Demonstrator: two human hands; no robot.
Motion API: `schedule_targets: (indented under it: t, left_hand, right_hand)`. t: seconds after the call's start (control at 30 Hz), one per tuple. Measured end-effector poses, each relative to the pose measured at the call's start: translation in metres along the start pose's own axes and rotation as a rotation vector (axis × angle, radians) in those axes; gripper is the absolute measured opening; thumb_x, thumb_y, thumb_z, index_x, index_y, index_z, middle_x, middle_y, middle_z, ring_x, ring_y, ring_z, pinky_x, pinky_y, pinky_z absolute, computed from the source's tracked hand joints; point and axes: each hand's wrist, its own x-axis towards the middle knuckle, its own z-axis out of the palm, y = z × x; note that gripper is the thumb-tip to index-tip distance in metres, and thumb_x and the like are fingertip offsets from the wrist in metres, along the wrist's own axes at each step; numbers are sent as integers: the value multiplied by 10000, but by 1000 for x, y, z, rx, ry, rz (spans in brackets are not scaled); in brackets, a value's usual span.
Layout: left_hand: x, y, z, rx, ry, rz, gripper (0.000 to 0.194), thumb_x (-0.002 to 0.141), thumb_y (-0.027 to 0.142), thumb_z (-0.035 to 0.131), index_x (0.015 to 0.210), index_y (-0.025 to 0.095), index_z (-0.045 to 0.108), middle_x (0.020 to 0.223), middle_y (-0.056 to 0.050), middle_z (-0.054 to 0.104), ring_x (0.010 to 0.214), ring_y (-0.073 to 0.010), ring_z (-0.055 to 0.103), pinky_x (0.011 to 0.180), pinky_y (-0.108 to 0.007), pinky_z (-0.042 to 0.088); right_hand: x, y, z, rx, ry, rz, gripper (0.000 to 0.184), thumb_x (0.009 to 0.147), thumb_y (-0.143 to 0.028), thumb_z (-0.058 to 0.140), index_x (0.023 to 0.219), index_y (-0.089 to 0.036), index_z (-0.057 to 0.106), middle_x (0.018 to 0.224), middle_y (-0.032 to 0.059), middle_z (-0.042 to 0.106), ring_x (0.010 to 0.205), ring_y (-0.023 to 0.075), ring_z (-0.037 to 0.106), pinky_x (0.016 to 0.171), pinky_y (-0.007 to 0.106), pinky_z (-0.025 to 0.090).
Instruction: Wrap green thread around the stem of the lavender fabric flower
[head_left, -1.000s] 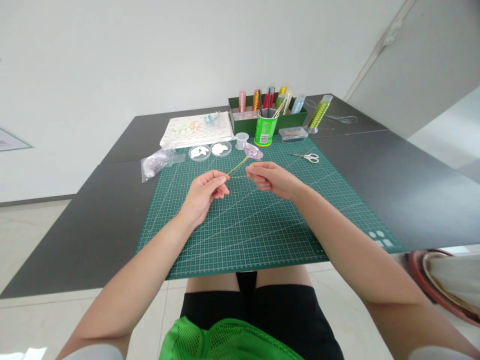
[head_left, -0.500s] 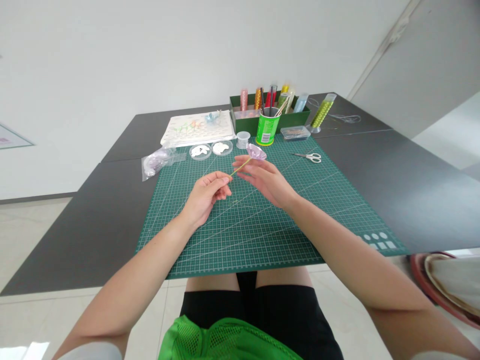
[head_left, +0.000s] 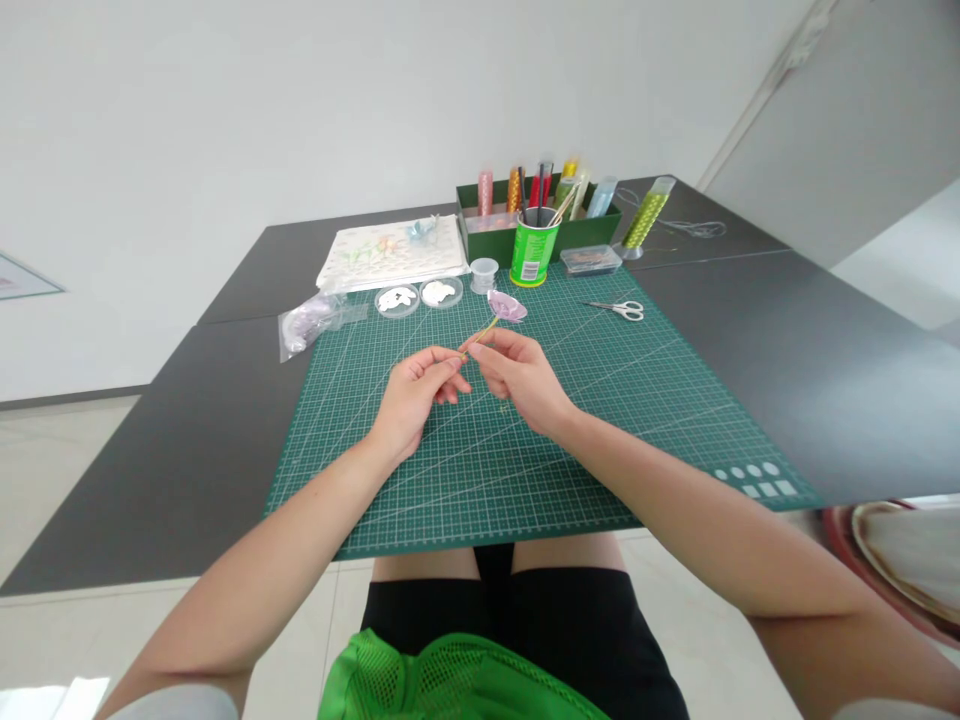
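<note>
Left hand [head_left: 416,395] pinches wire stem [head_left: 480,333] of purple flower [head_left: 507,305] above cutting mat [head_left: 525,440]. Right hand [head_left: 521,378], open 0.5 s ago, now closes on stem (2-hand grip again, winding likely resumes).

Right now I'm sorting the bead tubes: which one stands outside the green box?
The yellow-green bead tube, upright on the dark table to the right of the green box; the others all stand inside it.

Single head view, looking forward and down over cutting mat [head_left: 525,440], close.
</note>
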Motion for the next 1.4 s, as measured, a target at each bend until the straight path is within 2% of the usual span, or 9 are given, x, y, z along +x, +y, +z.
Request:
schedule_targets:
  t: [0.13, 0.23, 0.4, 0.63, 0.83, 0.97, 1.07, 1.17, 1.4]
  left_hand:
    - [1, 0, -1, -61, -14, -53, 177, 765, 328, 779, 804, 164, 726, 603, 28, 677, 491, -68, 524, 516, -200, 376]
    - [0, 0, -2, -48, -41, -40, 216, 788, 369, 769, 845, 162, 743, 647, 10, 714, 504, -75, 551, 518, -205, 382]
    - [0, 1, -2, 40, -61, 40, 205, 802, 364, 756, 851, 166, 733, 680, -10, 744, 539, -95, 587, 536, -220, 399]
    - [0, 0, -4, 157, -38, 103, 194, 819, 364, 748, 839, 175, 709, 671, -20, 750, 551, -116, 610, 543, -235, 409]
    - [-1, 0, -4, 167, -42, 129, 163, 841, 338, 737, 827, 180, 702, 656, -12, 736, 550, -115, 609, 551, -238, 417]
    - [-1, 2, -4, 138, -51, 133, 155, 841, 328, 742, 811, 183, 698, 649, -2, 721, 556, -112, 604, 564, -238, 425]
    - [-2, 4, -4, 76, -60, 118, 150, 826, 322, 746, 785, 186, 700, 634, 7, 703, 557, -103, 583, 571, -233, 425]
    - [-3, 7, -4, 2, -72, 72, 142, 799, 317, 749, 758, 188, 706, 620, 14, 685, 547, -94, 555, 564, -227, 412]
    - [-4, 10, -6, -19, -120, -46, 148, 769, 330, 742, 731, 190, 713, 561, 23, 617, 528, -105, 527, 556, -243, 399]
  right_hand:
    - [3, 1, -1, -89, 31, -91, 370, 807, -522, 809, 813, -181, 668, 541, -86, 442, 458, 52, 295, 421, 242, 211]
    - [4, 1, -3, -128, 47, -122, 381, 805, -533, 806, 781, -177, 672, 558, -68, 477, 496, 63, 347, 444, 244, 244]
    - [5, 0, -5, -148, 47, -143, 379, 804, -529, 806, 772, -179, 664, 575, -59, 494, 525, 73, 380, 474, 248, 283]
    - [6, 2, -6, -194, 47, -165, 352, 809, -500, 797, 767, -174, 668, 567, -58, 506, 515, 76, 362, 489, 256, 278]
    - [6, 4, -8, -265, 61, -183, 322, 821, -473, 795, 774, -172, 691, 612, -33, 535, 555, 92, 412, 516, 266, 298]
    - [5, 0, -10, -258, 45, -189, 301, 826, -458, 798, 785, -179, 693, 586, -48, 496, 553, 92, 399, 514, 262, 306]
    - [6, -7, -14, -215, -60, -164, 247, 836, -413, 790, 867, -178, 721, 574, -69, 476, 524, 79, 363, 503, 253, 303]
    - [8, -12, -20, -209, -147, -127, 248, 815, -401, 803, 874, -174, 721, 639, -49, 566, 537, 73, 390, 508, 248, 329]
    - [13, -9, -26, -271, -79, -145, 258, 747, -405, 859, 776, -192, 717, 720, 2, 658, 685, 136, 557, 662, 305, 461]
